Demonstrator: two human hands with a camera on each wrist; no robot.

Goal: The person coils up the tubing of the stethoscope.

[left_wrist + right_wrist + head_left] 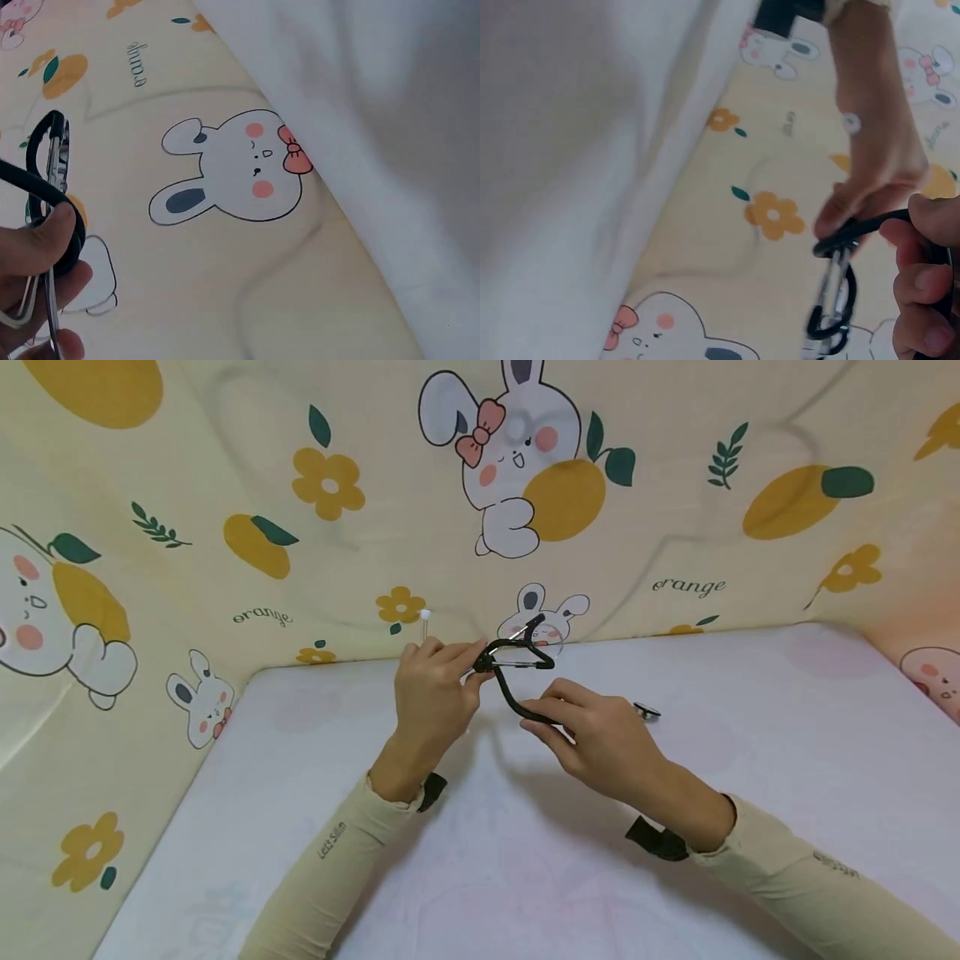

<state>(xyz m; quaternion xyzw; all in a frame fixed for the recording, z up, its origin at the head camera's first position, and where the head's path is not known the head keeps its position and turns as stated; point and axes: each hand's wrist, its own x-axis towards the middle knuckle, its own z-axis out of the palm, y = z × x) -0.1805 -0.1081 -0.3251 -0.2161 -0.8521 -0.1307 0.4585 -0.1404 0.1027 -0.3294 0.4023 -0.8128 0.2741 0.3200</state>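
Observation:
My left hand [437, 693] grips a folded stethoscope, its metal ear tubes [517, 664] bundled with black tubing. A white ear tip [425, 615] sticks up beyond the left knuckles. In the left wrist view the left thumb [46, 238] presses the black tubing [71, 236] where it bends round the metal tubes. From the bundle a length of tubing [511, 693] runs to my right hand [603, 735], which pinches it between thumb and fingers. The silver chest piece [647, 712] shows just past the right hand. Right fingers [922, 289] curl round the tubing in the right wrist view.
Below the hands lies a white tabletop [525, 868]. A cream cloth [360, 568] printed with rabbits and oranges rises behind and along the sides. Dark straps [656, 839] hang at both wrists.

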